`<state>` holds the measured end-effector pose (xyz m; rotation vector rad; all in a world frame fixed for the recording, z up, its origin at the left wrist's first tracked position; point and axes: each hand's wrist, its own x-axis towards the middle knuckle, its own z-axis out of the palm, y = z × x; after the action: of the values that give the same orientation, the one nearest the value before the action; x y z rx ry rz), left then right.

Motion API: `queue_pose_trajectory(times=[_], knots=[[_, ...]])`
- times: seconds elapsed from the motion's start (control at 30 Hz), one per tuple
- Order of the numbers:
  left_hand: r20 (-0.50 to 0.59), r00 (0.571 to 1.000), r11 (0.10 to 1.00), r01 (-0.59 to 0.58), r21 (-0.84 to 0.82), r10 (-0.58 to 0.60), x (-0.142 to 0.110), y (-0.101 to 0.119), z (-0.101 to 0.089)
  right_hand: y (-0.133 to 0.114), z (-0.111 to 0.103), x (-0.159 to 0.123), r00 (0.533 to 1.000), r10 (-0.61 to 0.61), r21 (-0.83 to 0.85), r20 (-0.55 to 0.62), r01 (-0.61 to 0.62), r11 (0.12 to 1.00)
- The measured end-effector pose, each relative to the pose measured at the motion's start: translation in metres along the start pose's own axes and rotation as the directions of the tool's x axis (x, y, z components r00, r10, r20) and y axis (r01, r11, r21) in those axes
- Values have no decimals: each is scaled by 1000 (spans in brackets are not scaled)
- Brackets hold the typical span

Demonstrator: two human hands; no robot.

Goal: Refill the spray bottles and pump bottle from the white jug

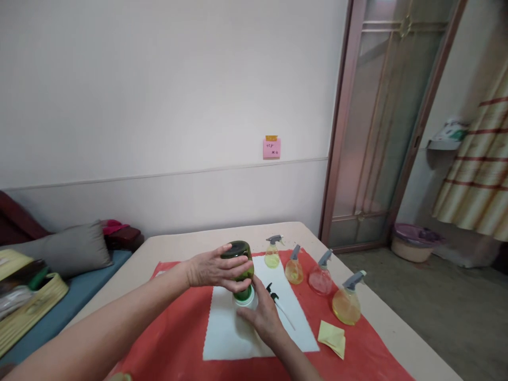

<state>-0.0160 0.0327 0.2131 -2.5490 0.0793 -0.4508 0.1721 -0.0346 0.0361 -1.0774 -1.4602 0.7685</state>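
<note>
My left hand (218, 269) is wrapped around a dark green bottle (240, 248), which is upside down with its base facing up. The bottle's narrower end points down at the white rim of a container (246, 303). Whether the two touch or the bottle's mouth sits inside the rim I cannot tell. Around that white container my right hand (265, 312) is curved, thumb near the rim and fingers reaching up beside the bottle. Just right of this hand, a black spray trigger (273, 294) with a pale tube lies on a white cloth (228, 338).
Several spray bottles (319, 279) with grey triggers and coloured liquid stand along the right of the red sheet (174, 317). A folded yellow cloth (332, 337) lies near them. Behind the table (159, 245) is a wall. A woven basket (35, 317) sits at left.
</note>
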Motion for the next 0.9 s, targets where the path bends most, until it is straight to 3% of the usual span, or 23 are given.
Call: queue_pose_trajectory(times=[0.13, 0.27, 0.4, 0.47, 0.5, 0.53, 0.6, 0.63, 0.67, 0.7, 0.73, 0.77, 0.8, 0.83, 0.9], knots=[[-126, 984, 942, -77, 326, 124, -2, 0, 1, 2, 0, 0, 1000, 15, 1, 2, -15, 1000], [-126, 984, 867, -46, 496, 124, -6, -1, 2, 1, -2, 2, 999, 33, 18, 23, -34, 999], [-148, 988, 863, 108, 494, -39, -20, 2, 16, -4, -5, 3, 998, 65, 1, 25, -65, 998], [-207, 959, 855, 268, 443, -193, -32, 8, 30, -6, -6, 3, 997, 81, -7, 17, -81, 997], [-245, 923, 836, 375, 400, -297, -38, 13, 38, -7, -6, 3, 996, 86, -9, 12, -86, 996], [-295, 866, 803, 491, 338, -405, -44, 18, 47, -9, -6, 4, 996, 89, -8, 7, -89, 996], [-346, 707, 707, 691, 152, -617, -54, 33, 65, -11, -6, 5, 996, 90, -7, -3, -90, 996], [-352, 595, 628, 778, 25, -723, -58, 41, 74, -13, -5, 6, 996, 92, -12, -8, -92, 996], [-353, 448, 517, 846, -129, -821, -60, 50, 83, -13, -5, 7, 996, 93, -21, -13, -93, 995], [-342, 267, 376, 874, -308, -901, -62, 60, 92, -14, -5, 8, 995, 94, -35, -18, -95, 995], [-298, 62, 211, 840, -500, -952, -62, 69, 101, -14, -5, 9, 995, 98, -51, -26, -99, 994], [-206, -161, 22, 734, -679, -965, -62, 78, 110, -13, -6, 11, 994, 104, -65, -37, -106, 992], [-73, -339, -151, 589, -794, -938, -60, 87, 118, -12, -7, 13, 993, 111, -72, -50, -114, 991], [-12, -419, -229, 521, -822, -908, -59, 96, 127, -11, -9, 15, 992, 115, -75, -58, -119, 990], [70, -537, -330, 404, -853, -840, -56, 111, 143, -12, -17, 21, 994, 105, -88, -42, -108, 990]])
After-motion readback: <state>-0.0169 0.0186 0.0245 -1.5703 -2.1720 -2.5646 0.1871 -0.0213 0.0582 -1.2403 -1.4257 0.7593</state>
